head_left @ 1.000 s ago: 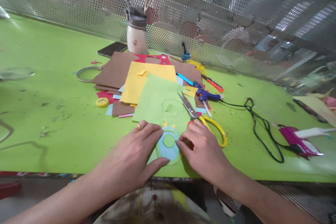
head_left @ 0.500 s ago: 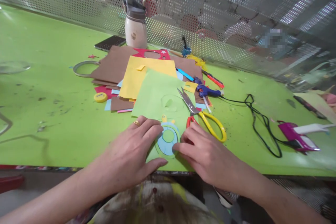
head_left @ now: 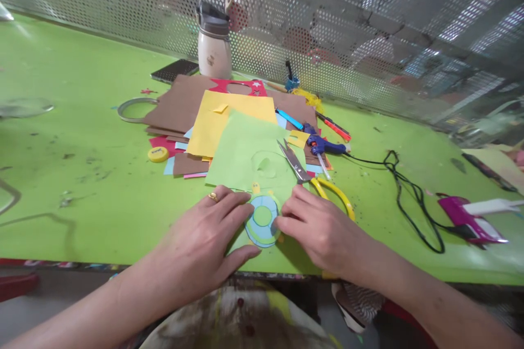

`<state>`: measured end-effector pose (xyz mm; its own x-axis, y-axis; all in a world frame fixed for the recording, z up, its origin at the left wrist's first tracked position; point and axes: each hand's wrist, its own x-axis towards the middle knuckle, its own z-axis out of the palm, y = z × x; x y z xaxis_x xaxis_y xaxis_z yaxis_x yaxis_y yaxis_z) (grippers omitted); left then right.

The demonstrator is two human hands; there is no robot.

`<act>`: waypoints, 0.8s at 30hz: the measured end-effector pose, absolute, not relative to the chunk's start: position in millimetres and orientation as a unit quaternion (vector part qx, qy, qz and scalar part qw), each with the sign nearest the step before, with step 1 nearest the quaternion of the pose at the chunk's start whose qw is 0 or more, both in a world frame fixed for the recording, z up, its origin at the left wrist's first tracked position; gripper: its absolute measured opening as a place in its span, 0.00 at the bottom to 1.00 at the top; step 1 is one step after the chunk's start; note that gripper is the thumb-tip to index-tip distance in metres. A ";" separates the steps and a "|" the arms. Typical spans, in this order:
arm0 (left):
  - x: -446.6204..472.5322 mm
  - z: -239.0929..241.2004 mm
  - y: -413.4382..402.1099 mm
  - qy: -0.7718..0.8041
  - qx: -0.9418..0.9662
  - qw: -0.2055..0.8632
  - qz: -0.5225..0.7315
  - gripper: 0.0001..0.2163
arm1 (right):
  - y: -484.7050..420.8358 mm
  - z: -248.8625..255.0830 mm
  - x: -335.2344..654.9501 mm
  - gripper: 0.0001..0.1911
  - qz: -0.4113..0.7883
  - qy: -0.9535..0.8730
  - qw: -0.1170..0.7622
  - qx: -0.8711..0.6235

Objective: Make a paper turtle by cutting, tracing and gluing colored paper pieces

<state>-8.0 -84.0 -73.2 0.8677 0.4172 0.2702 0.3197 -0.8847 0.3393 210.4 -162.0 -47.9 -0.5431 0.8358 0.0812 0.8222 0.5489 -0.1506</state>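
Observation:
A round paper cutout (head_left: 262, 216), with light blue ring pieces around a green centre, lies flat near the table's front edge. Small yellow paper bits (head_left: 256, 187) stick out around its rim. My left hand (head_left: 213, 223) rests on its left side, fingers stretched and thumb spread below. On the right side, the curled fingertips of my right hand (head_left: 319, 223) grip the cutout's blue edge; the thumb is mostly hidden. Beyond my right hand lie scissors (head_left: 298, 168) with yellow handle showing, blades parted, partly over a light green paper sheet (head_left: 241, 147).
Yellow paper (head_left: 241, 120) and brown card (head_left: 176, 103) are stacked behind. To the right lie a blue glue gun (head_left: 327, 146), its black cord (head_left: 409, 191) and a purple item (head_left: 462, 218). A bottle (head_left: 214, 49), phone (head_left: 174, 70), tape ring (head_left: 131, 109) and yellow disc (head_left: 158, 154) sit further left.
The blue ring piece, lower and off-centre before, now sits more evenly over the round green piece. My right hand has shifted slightly and covers the scissors' red handle. My left hand stays nearly still.

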 end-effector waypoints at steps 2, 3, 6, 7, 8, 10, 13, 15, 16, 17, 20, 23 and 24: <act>-8.2 -72.5 -84.0 0.196 0.955 0.148 0.168 0.17 | -160.1 -51.8 211.7 0.12 0.048 -0.878 0.086 -0.469; -8.2 -72.2 -84.0 0.196 0.954 0.150 0.168 0.17 | -159.5 -53.9 212.1 0.12 0.050 -0.878 0.094 -0.466; -7.8 -71.4 -84.2 0.195 0.955 0.150 0.167 0.17 | -159.7 -59.3 212.3 0.13 0.056 -0.879 0.120 -0.458; -7.6 -71.4 -84.3 0.195 0.955 0.148 0.167 0.17 | -160.3 -60.4 212.2 0.13 0.058 -0.879 0.126 -0.456; -7.4 -71.4 -84.4 0.197 0.955 0.145 0.167 0.17 | -161.0 -61.3 211.9 0.13 0.060 -0.878 0.131 -0.456; -7.0 -71.6 -84.5 0.201 0.955 0.133 0.171 0.17 | -162.4 -62.6 211.5 0.14 0.064 -0.877 0.137 -0.457; -7.1 -72.0 -84.8 0.203 0.956 0.115 0.176 0.16 | -164.1 -64.1 211.0 0.13 0.073 -0.875 0.138 -0.458; -7.3 -72.5 -85.1 0.205 0.957 0.109 0.174 0.16 | -164.8 -64.9 211.0 0.14 0.079 -0.875 0.137 -0.457; -7.4 -72.9 -85.2 0.209 0.957 0.109 0.171 0.16 | -165.1 -65.2 211.1 0.14 0.083 -0.876 0.135 -0.456; -7.5 -73.3 -85.3 0.212 0.956 0.111 0.168 0.16 | -165.4 -65.2 211.3 0.14 0.086 -0.876 0.134 -0.456; -7.6 -74.8 -85.5 0.209 0.955 0.120 0.171 0.18 | -166.1 -64.6 212.1 0.15 0.095 -0.873 0.128 -0.461; -7.8 -75.0 -86.3 0.207 0.957 0.116 0.168 0.21 | -166.6 -63.5 212.1 0.15 0.095 -0.871 0.122 -0.466; -7.8 -74.6 -86.9 0.211 0.957 0.112 0.165 0.22 | -166.8 -63.2 211.9 0.15 0.094 -0.870 0.120 -0.468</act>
<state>-7.8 -86.9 -74.6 0.8563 0.4409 0.2691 0.3672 -0.8860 0.2832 211.9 -166.8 -63.2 -0.5331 0.8374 0.1203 0.7923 0.5441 -0.2760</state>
